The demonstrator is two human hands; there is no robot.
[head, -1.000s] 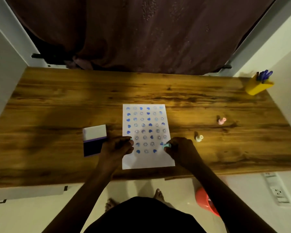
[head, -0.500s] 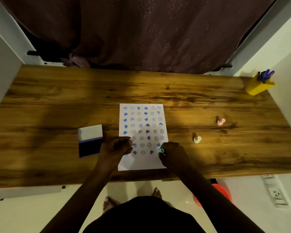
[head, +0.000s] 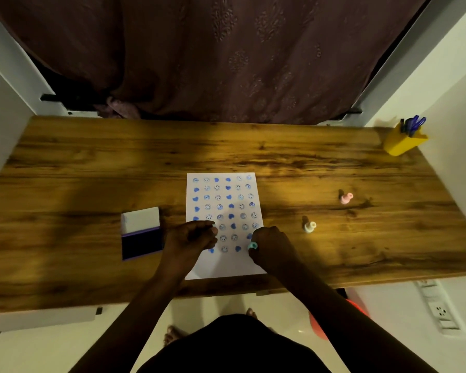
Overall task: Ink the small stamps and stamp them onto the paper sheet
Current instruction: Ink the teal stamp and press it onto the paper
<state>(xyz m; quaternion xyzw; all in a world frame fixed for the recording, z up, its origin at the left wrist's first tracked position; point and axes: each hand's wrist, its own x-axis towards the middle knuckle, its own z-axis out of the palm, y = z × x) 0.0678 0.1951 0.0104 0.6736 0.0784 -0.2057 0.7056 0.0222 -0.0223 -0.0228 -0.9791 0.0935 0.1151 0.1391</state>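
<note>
A white paper sheet (head: pixel 223 265) lies mid-table, covered with several rows of blue smiley and heart prints. My right hand (head: pixel 273 247) is shut on a small teal stamp (head: pixel 252 246), pressing it onto the sheet's lower right part. My left hand (head: pixel 190 239) rests on the sheet's left edge with curled fingers, holding the paper down; nothing shows in it. An open ink pad (head: pixel 141 232) with a dark pad and white lid lies left of the sheet. A cream stamp (head: pixel 309 226) and a pink stamp (head: pixel 346 198) stand to the right.
A yellow pen holder (head: pixel 402 142) with blue pens stands at the far right corner of the wooden table (head: pixel 92 170). A dark curtain hangs behind the table. A wall socket strip (head: pixel 439 310) and an orange object (head: pixel 318 329) lie below the front edge.
My right hand moved the teal stamp left and down onto the sheet's lower right. The left hand stayed on the paper's left edge.
</note>
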